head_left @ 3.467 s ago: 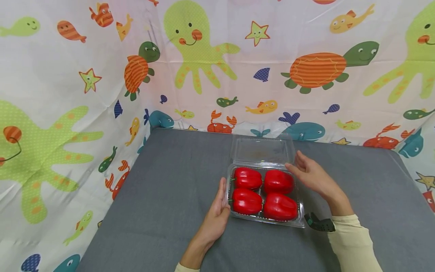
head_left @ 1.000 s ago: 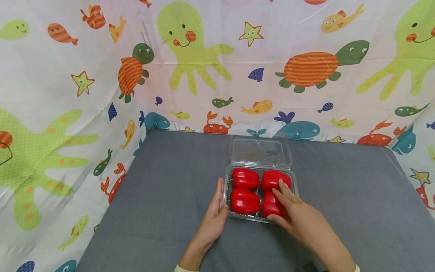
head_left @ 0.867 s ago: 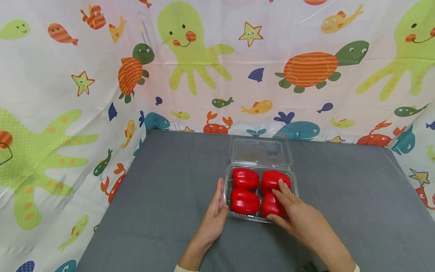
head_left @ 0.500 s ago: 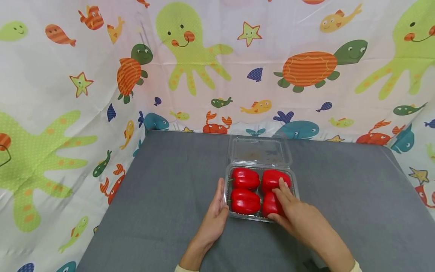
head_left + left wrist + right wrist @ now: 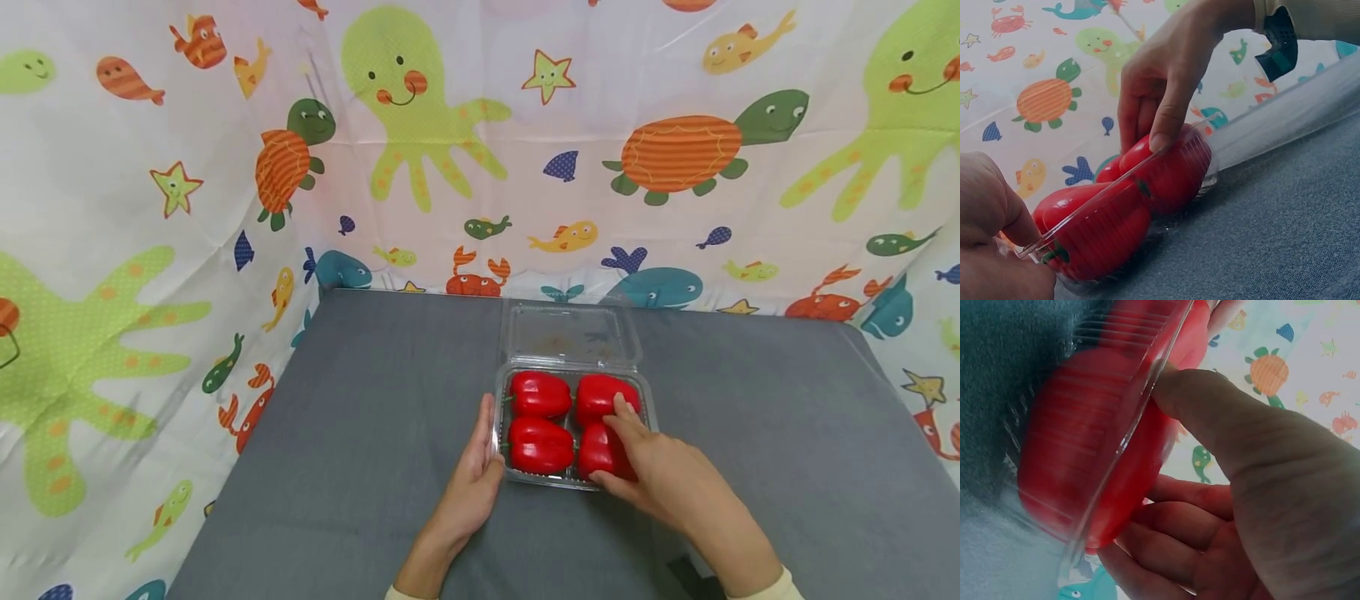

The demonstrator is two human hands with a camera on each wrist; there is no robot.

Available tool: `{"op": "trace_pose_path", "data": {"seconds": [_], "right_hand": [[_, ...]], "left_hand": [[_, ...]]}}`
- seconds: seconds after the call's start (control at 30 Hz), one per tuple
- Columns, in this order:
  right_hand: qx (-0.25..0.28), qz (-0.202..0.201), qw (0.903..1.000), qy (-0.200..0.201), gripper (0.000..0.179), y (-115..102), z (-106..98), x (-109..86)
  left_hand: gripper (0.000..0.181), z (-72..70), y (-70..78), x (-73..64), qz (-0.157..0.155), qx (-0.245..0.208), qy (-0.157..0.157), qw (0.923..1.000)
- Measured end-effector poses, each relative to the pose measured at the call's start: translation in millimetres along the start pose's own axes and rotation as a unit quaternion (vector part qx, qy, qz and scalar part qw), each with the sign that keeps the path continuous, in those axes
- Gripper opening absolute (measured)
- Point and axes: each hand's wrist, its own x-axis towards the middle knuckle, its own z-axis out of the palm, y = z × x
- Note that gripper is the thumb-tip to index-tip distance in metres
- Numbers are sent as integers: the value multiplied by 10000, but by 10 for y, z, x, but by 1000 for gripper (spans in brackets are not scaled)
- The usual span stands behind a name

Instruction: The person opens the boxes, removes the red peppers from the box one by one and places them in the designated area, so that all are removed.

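A clear plastic clamshell container (image 5: 551, 482) stands on the grey cloth, its lid (image 5: 572, 333) folded back. Inside lie several glossy red bell peppers in two rows, among them a back left one (image 5: 538, 393) and a front left one (image 5: 540, 446), with green stems. My left hand (image 5: 467, 492) holds the container's left side, fingers along the wall, thumb at the front corner. My right hand (image 5: 671, 479) grips the front right pepper (image 5: 598, 454), thumb at the front rim, fingers over its far side. The index fingertip overlaps the back right pepper (image 5: 598, 395).
Grey cloth (image 5: 390, 400) covers the table around the container. A white curtain (image 5: 525, 125) printed with sea animals hangs behind and on the left. A dark strap (image 5: 1277, 47) sits on the right wrist.
My right hand has come from beside the lid, down and left, onto the front right pepper. Over the last second it has barely moved. The left hand stays at the container's side.
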Motion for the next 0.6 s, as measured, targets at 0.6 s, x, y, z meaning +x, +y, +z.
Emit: {"op": "trace_pose_path", "data": {"seconds": [0.6], "right_hand": [[-193,-169,9997,32,96,-27,-33,43]], "left_hand": [[82,-5,-9,7,113,5,-80,9999]]}}
